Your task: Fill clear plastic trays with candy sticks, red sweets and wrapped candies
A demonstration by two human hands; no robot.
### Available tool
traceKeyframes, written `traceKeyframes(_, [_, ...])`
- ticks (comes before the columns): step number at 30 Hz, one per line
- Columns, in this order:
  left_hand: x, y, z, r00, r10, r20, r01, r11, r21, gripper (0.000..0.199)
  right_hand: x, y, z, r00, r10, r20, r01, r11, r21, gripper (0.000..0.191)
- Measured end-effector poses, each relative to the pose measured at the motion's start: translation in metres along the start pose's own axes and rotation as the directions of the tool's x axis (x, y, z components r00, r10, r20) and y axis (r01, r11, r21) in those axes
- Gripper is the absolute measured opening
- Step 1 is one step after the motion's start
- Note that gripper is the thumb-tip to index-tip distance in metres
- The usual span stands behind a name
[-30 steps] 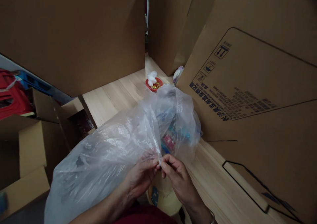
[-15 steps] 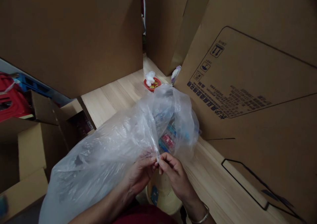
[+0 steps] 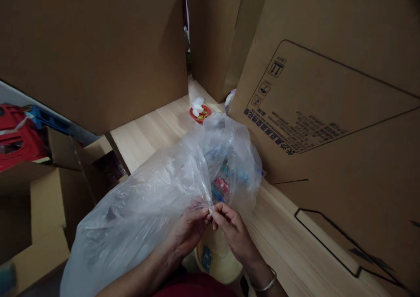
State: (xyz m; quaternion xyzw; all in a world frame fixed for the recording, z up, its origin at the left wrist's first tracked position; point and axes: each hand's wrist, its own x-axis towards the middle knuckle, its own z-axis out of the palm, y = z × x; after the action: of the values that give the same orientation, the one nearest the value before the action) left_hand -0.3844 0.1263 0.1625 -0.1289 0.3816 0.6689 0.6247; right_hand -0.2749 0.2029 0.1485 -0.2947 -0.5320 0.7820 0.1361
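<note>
Fingers (image 3: 220,214) of both hands come together on a thin twisted fold of a clear plastic bag (image 3: 141,200), clamping it between the fingertips just in front of the person's body. The left hand (image 3: 187,235) and the right hand (image 3: 234,235) almost meet at that fold, with a metal bangle (image 3: 267,286) on the right wrist. The bag lies bulging across the left forearm and reaches forward over a pale wooden floor (image 3: 144,139). Through its cloudy film, colourful packets (image 3: 220,188) in red and blue show at the far end, though their print is too blurred to read. Beyond the bag, a small red dish (image 3: 200,113) on the floor holds gold-coloured bits, with a white tuft (image 3: 197,106) on its rim. Large brown cartons stand around the floor, and the one on the right (image 3: 328,109) carries black handling symbols and printed text. An open cardboard box (image 3: 55,205) sits at the left with its flaps up and something dark inside (image 3: 110,168), and a round cream-coloured object (image 3: 216,257) with a blue patch lies below the hands
</note>
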Motion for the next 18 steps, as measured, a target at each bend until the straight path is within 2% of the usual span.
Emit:
traceKeyframes(4, [0.000, -0.003, 0.000, 1.000, -0.001, -0.003, 0.001, 1.000, 0.022, 0.025, 0.001, 0.000, 0.001, 1.000, -0.012, -0.011, 0.012, 1.000, -0.026, 0.025])
traceKeyframes(7, [0.002, 0.000, 0.000, 1.000, 0.008, -0.011, -0.007, 0.997, 0.075, 0.026, -0.002, -0.005, -0.007, 1.000, -0.026, -0.013, 0.024, 0.989, -0.147, 0.023])
traceKeyframes(9, [0.004, 0.004, -0.004, 0.986, 0.154, -0.058, -0.146, 0.981, 0.129, 0.029, -0.008, -0.006, -0.021, 0.997, -0.043, -0.069, 0.022, 0.960, -0.279, 0.023])
traceKeyframes(10, [0.006, 0.006, -0.009, 0.958, 0.270, -0.096, -0.252, 0.954, 0.164, 0.031, -0.013, -0.004, -0.030, 0.991, -0.052, -0.125, 0.008, 0.943, -0.334, 0.024])
traceKeyframes(11, [0.007, 0.007, -0.015, 0.910, 0.392, -0.137, -0.359, 0.908, 0.216, 0.032, -0.019, 0.000, -0.041, 0.979, -0.059, -0.196, -0.018, 0.927, -0.373, 0.025])
traceKeyframes(12, [0.008, 0.007, -0.023, 0.853, 0.496, -0.166, -0.437, 0.850, 0.294, 0.031, -0.026, 0.006, -0.052, 0.960, -0.060, -0.273, -0.056, 0.917, -0.396, 0.028])
traceKeyframes(13, [0.008, 0.005, -0.032, 0.811, 0.560, -0.167, -0.463, 0.790, 0.402, 0.032, -0.035, 0.014, -0.063, 0.936, -0.052, -0.347, -0.100, 0.908, -0.406, 0.030])
traceKeyframes(14, [0.007, 0.002, -0.043, 0.800, 0.584, -0.136, -0.439, 0.724, 0.532, 0.034, -0.045, 0.024, -0.073, 0.912, -0.035, -0.409, -0.149, 0.900, -0.410, 0.032])
traceKeyframes(15, [0.005, -0.002, -0.053, 0.817, 0.572, -0.073, -0.384, 0.633, 0.672, 0.035, -0.057, 0.036, -0.082, 0.889, -0.010, -0.458, -0.200, 0.891, -0.408, 0.034])
traceKeyframes(16, [0.003, -0.009, -0.064, 0.848, 0.531, 0.007, -0.322, 0.504, 0.802, 0.036, -0.069, 0.049, -0.089, 0.870, 0.019, -0.493, -0.246, 0.883, -0.399, 0.035])
traceKeyframes(18, [-0.001, -0.025, -0.085, 0.904, 0.391, 0.174, -0.254, 0.162, 0.954, 0.037, -0.092, 0.076, -0.096, 0.841, 0.082, -0.536, -0.319, 0.874, -0.366, 0.037])
